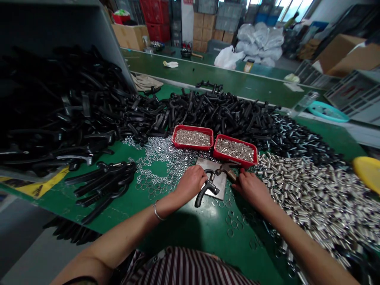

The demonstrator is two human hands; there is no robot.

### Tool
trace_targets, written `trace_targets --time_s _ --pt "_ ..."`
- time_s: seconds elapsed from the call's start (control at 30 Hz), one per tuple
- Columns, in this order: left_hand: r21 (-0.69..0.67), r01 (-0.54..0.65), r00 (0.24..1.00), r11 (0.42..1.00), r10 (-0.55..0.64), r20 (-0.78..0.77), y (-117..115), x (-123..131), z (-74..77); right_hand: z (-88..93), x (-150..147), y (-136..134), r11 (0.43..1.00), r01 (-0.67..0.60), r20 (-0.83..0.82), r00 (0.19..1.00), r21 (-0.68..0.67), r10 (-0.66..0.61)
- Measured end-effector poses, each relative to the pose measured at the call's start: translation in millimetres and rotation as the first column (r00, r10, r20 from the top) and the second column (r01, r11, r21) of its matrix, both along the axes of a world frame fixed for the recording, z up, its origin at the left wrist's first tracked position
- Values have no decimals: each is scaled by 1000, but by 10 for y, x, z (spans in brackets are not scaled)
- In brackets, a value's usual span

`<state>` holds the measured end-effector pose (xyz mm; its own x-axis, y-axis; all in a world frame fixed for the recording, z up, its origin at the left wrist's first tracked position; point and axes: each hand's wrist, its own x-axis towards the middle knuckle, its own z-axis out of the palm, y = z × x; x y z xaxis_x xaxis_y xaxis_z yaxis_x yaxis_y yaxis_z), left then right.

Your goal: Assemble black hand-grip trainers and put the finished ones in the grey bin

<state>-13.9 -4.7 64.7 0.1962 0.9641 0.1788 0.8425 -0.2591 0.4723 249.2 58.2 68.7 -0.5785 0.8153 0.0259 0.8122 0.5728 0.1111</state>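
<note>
On a square metal plate [220, 183] lies a curved black handle part [203, 193] with a small metal cylinder in its jaw. My left hand [193, 182] pinches this part from its left side, its fingertips partly hidden. Just right of it, a hammer [229, 172] has its head over the plate's upper edge. My right hand [251, 185] is closed around the hammer's handle, most of which the hand hides. Metal rings and washers [160, 170] lie left of the plate, and a few rings [234, 221] lie below it.
Two red trays [192, 148] of small pins stand behind the plate. Black parts [213, 111] heap up behind them and spill from a grey bin [115, 43]. Silver cylinders [320, 206] cover the right side. Assembled black handles [103, 182] lie at left, near the table edge.
</note>
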Motion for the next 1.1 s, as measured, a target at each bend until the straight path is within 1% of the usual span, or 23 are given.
trace_targets --time_s 0.07,0.13,0.2,0.27,0.33,0.4,0.47,0.53,0.63,0.67,0.7,0.73,0.8,0.87,0.93,0.97,1.03,1.07,1.1 --pt "7 43 997 999 -43 -70 28 -3 6 -47 101 -34 999 -16 -68 998 -51 13" --pt "11 108 984 994 -105 -147 63 -7 12 -32 128 -58 994 -9 -215 977 -111 -15" --pt "5 180 967 984 -177 -182 101 -13 15 37 107 -95 985 -10 -387 920 -169 -57" --pt "-12 232 957 973 -230 -174 126 -18 18 124 66 -153 977 -35 -520 850 -212 -82" --pt "-30 245 954 969 -247 -168 112 -12 25 195 29 -216 967 -68 -569 818 -244 -86" --pt "-35 237 952 971 -239 -192 34 14 35 235 14 -263 957 -96 -537 841 -273 -69" --pt "-10 198 955 980 -195 -225 -103 56 38 266 18 -290 943 -113 -471 880 -314 -52" --pt "18 110 967 994 -103 -234 -257 101 25 316 19 -312 932 -111 -442 895 -345 -56" --pt "-6 -48 982 999 46 -181 -399 151 -20 421 -40 -375 943 -101 -526 846 -317 -86" --pt "-19 -86 984 996 82 -156 -411 163 -37 449 -76 -403 950 -107 -551 831 -294 -77" --pt "-26 -113 985 993 109 -133 -408 174 -53 468 -116 -429 954 -117 -550 833 -277 -58" --pt "-26 -133 985 991 129 -118 -397 183 -67 475 -153 -452 953 -130 -521 853 -275 -34" --pt "-17 -155 982 988 152 -111 -367 199 -84 461 -201 -480 934 -154 -425 905 -322 3" --pt "-8 -160 980 987 158 -121 -348 204 -83 427 -181 -489 904 -168 -403 915 -392 -5" --pt "6 -153 982 988 152 -116 -338 188 -58 390 -76 -487 875 -160 -484 870 -457 -94" --pt "5 -143 985 990 143 -98 -329 170 -34 373 11 -480 862 -133 -531 829 -489 -174" --pt "-54 -113 994 992 113 -1 -286 114 32 336 250 -438 826 -18 -579 722 -563 -379" --pt "-116 -84 992 990 94 84 -249 78 71 318 395 -395 807 61 -576 668 -587 -470" --pt "-184 -51 980 982 84 179 -202 39 109 302 548 -338 795 141 -565 632 -590 -531"
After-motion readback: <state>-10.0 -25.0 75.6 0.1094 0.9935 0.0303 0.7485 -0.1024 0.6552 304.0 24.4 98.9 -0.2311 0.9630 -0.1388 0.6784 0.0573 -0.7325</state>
